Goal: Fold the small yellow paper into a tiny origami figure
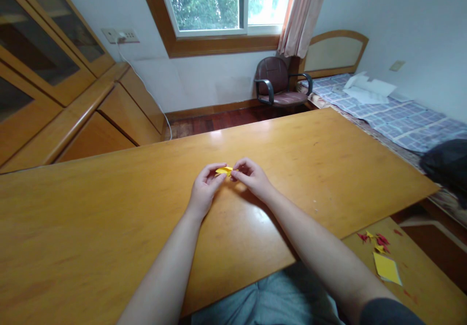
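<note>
A small piece of folded yellow origami paper [224, 171] is held between both hands, just above the wooden table [109, 218]. My left hand [206, 189] pinches its left side between thumb and fingers. On the other side, my right hand [251, 176] has its thumb and fingertips closed on the right end. The fingers cover part of the paper, so its full shape is hidden.
Lower right, a side surface [434, 276] holds several red and yellow folded paper figures [379, 241] and a stack of yellow paper squares [387, 268]. Beyond the table are a chair [279, 84], a bed [404, 116] with a black bag [447, 167], and a cabinet [73, 101].
</note>
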Tool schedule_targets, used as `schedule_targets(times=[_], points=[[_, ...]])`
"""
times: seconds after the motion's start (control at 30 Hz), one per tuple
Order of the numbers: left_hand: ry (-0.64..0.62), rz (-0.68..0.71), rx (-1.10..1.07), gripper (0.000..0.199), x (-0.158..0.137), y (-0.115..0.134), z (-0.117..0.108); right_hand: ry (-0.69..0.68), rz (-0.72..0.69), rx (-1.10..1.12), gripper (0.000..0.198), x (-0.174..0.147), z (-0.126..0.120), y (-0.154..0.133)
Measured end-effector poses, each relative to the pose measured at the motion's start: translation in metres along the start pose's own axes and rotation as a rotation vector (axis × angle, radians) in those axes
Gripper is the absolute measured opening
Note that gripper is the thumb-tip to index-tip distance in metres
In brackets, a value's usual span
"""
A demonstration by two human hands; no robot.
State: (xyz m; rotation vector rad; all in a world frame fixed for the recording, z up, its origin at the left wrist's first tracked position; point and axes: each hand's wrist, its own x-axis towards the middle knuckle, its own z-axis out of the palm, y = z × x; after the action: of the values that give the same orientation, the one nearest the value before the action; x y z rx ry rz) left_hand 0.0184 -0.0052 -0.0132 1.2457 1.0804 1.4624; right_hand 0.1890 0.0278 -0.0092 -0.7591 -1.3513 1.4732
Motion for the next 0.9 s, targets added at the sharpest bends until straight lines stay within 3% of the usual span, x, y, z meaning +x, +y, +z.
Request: schedule_targets(times=[0.23,0.47,0.9], points=[[0.025,0.022,0.079,0.028,0.0011,0.0027,-0.0005,0.034,-0.148,-0.26,0.01,-0.0026,0.0004,-0.0046],[0.051,-0.04,0.09,0.027,0.0005,0.0037,-0.0034,0.051,-0.347,-0.543,0.004,-0.002,-0.006,-0.0044],[0.062,-0.207,0.063,0.024,0.0001,0.0079,-0.0022,-0.113,-0.559,-0.813,0.009,-0.003,-0.0067,-0.0074]])
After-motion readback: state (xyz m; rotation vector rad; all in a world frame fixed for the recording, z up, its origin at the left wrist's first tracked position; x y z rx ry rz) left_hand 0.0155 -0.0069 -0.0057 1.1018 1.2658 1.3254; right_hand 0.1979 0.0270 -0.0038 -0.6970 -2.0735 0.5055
